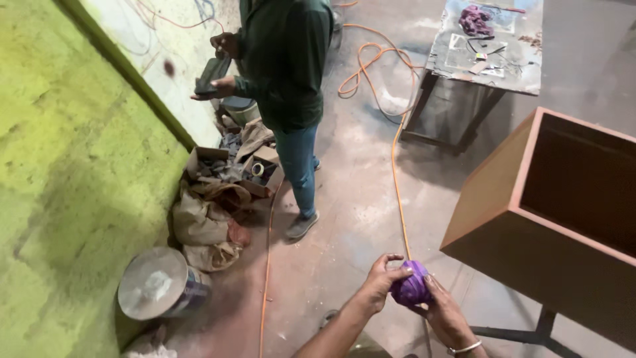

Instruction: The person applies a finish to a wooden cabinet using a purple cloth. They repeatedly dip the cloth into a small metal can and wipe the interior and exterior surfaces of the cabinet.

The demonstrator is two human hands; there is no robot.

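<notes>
Balling purple cloth wad [411,286] | left hand [379,282] grasping its side | right hand [445,317] cupped beneath, gripping | best: squeeze evenly, tuck loose edges inward

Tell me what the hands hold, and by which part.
Both hold a purple wad of cloth: left hand grips its left side, right hand cups its right and underside.

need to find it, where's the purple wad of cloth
Low in the head view, right of centre: the purple wad sits between left hand and right hand.
</notes>
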